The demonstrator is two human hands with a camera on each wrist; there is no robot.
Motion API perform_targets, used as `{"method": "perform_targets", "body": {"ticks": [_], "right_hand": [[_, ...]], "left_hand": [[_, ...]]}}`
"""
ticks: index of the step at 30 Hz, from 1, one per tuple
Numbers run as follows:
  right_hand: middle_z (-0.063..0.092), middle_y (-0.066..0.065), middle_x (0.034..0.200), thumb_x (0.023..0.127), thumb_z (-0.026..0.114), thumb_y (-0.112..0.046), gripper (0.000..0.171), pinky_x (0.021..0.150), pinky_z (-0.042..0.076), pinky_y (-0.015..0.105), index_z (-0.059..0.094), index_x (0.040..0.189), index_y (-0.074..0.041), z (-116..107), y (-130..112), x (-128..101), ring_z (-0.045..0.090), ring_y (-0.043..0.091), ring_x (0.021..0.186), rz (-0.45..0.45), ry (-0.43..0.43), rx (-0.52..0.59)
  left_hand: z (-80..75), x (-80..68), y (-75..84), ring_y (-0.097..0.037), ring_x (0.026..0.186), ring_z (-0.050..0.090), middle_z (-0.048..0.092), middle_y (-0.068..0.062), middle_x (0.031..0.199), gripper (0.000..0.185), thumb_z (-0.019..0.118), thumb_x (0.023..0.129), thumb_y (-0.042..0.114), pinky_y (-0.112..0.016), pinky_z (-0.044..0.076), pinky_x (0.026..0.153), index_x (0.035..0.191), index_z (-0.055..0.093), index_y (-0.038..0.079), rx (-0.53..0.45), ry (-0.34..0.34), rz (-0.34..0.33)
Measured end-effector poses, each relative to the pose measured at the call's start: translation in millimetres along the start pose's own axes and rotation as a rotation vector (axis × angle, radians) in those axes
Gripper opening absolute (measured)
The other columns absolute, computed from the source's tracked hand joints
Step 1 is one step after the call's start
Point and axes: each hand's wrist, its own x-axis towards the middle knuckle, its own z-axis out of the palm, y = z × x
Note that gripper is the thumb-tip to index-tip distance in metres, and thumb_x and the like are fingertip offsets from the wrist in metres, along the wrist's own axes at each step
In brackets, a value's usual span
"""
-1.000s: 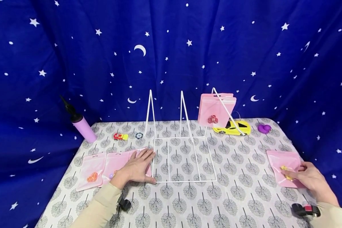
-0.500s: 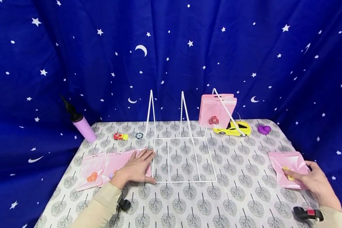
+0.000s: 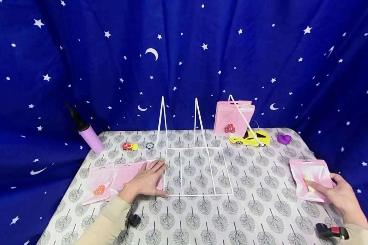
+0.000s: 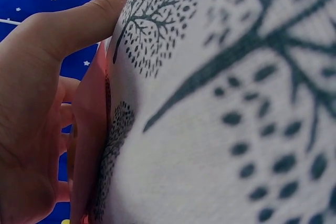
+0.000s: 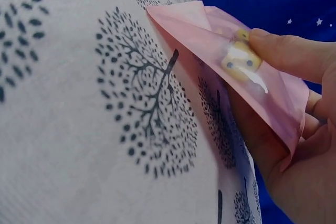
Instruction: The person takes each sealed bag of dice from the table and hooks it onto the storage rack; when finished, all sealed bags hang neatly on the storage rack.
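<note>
At the right side of the table, my right hand (image 3: 345, 195) grips a pink zip bag (image 3: 320, 170), thumb on its front and fingers behind. Through its window shows a small yellow item with dark dots (image 5: 241, 61). The bag's near edge tilts up from the cloth in the right wrist view. My left hand (image 3: 145, 178) lies spread over a pink bag (image 3: 151, 165), fingertips and thumb at the left edge of a white wire rack (image 3: 199, 195). Two more pink bags lie left of it, the outer one (image 3: 98, 180) with orange dice. Pink bags (image 3: 233, 115) hang on the rack's right hook, dice in the front one.
Behind the rack's right hook stands a yellow toy car (image 3: 254, 137), with a purple rubber duck (image 3: 284, 139) farther right. At the back left are a purple hand pump (image 3: 92, 139), a red-and-yellow toy car (image 3: 129, 146) and a small round disc (image 3: 149, 145).
My right hand has shifted slightly right, and its bag has tilted, its far edge lifting a little. My left hand stays in place.
</note>
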Motion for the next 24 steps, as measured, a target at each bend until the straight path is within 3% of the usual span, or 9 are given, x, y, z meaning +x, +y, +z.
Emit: {"method": "perform_targets", "body": {"ticks": [4, 7, 15, 19, 24], "right_hand": [[0.065, -0.022, 0.077, 0.084, 0.072, 0.001, 0.045, 0.05, 0.053, 0.019, 0.048, 0.106, -0.029, 1, 1, 0, 0.062, 0.0, 0.061, -0.028, -0.034, 0.251], [0.067, -0.021, 0.077, 0.083, 0.071, 0.005, 0.047, 0.049, 0.052, 0.018, 0.048, 0.107, -0.028, 1, -1, -1, 0.062, 0.0, 0.06, -0.049, -0.036, 0.306], [0.065, -0.026, 0.076, 0.085, 0.072, -0.002, 0.044, 0.048, 0.049, 0.017, 0.047, 0.105, -0.033, 3, -16, -7, 0.06, -0.003, 0.059, -0.079, -0.001, 0.137], [0.068, -0.022, 0.075, 0.085, 0.072, 0.0, 0.041, 0.047, 0.05, 0.019, 0.049, 0.105, -0.029, 5, -28, -11, 0.062, 0.0, 0.058, -0.079, -0.011, 0.199], [0.067, -0.024, 0.076, 0.086, 0.072, -0.006, 0.039, 0.048, 0.052, 0.021, 0.049, 0.104, -0.031, 7, -40, -18, 0.063, 0.001, 0.059, -0.081, -0.022, 0.121]], "left_hand": [[0.1, -0.2, -0.4, -0.033, 0.15, 0.012, 0.014, -0.007, 0.164, 0.124, 0.057, 0.063, 0.088, -0.066, 0.01, 0.117, 0.156, 0.019, 0.014, 0.0, 0.01, 0.001], [0.3, 0.0, -0.7, -0.033, 0.15, 0.012, 0.014, -0.007, 0.164, 0.125, 0.057, 0.063, 0.088, -0.066, 0.011, 0.117, 0.156, 0.019, 0.015, 0.001, 0.014, 0.003], [0.0, 1.6, -0.9, -0.032, 0.15, 0.012, 0.013, -0.006, 0.164, 0.125, 0.056, 0.063, 0.089, -0.065, 0.011, 0.117, 0.156, 0.019, 0.014, 0.004, 0.007, -0.001], [0.2, 1.5, -0.9, -0.033, 0.15, 0.012, 0.013, -0.007, 0.164, 0.125, 0.056, 0.063, 0.088, -0.065, 0.011, 0.117, 0.156, 0.019, 0.014, 0.004, 0.005, -0.001], [1.4, 0.5, -0.6, -0.033, 0.15, 0.012, 0.013, -0.007, 0.164, 0.125, 0.055, 0.063, 0.088, -0.065, 0.011, 0.117, 0.156, 0.018, 0.014, 0.005, 0.001, 0.0]]}}
